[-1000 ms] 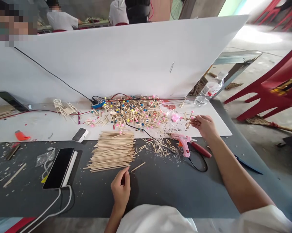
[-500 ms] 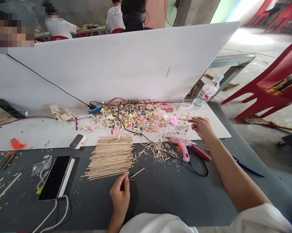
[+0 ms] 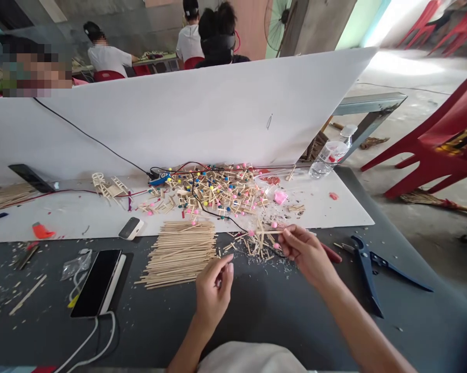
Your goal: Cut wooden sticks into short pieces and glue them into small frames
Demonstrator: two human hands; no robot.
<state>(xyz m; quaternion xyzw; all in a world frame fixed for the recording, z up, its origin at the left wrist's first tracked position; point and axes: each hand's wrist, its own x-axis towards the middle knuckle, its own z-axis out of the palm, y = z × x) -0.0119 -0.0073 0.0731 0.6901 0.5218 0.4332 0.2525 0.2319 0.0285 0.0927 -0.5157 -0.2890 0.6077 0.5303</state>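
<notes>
My right hand pinches a small stick piece with pink balls, made of thin wooden sticks crossed together. It is held over the scattered short stick pieces. My left hand is at the lower right corner of a pile of long wooden sticks. Its thumb and forefinger are drawn together, and whatever might be between them is hidden. Behind my right hand, a red handle shows only in part. A large heap of similar stick pieces with coloured balls lies beyond both hands.
Blue-handled cutters lie at right. A phone with a white cable and a small white device are at left. A stick chair model and a water bottle stand near the white board. People sit beyond it.
My right hand has come from the far right of the white sheet toward the middle, carrying the stick piece. My left hand has shifted up and right. The pink glue gun is now hidden.
</notes>
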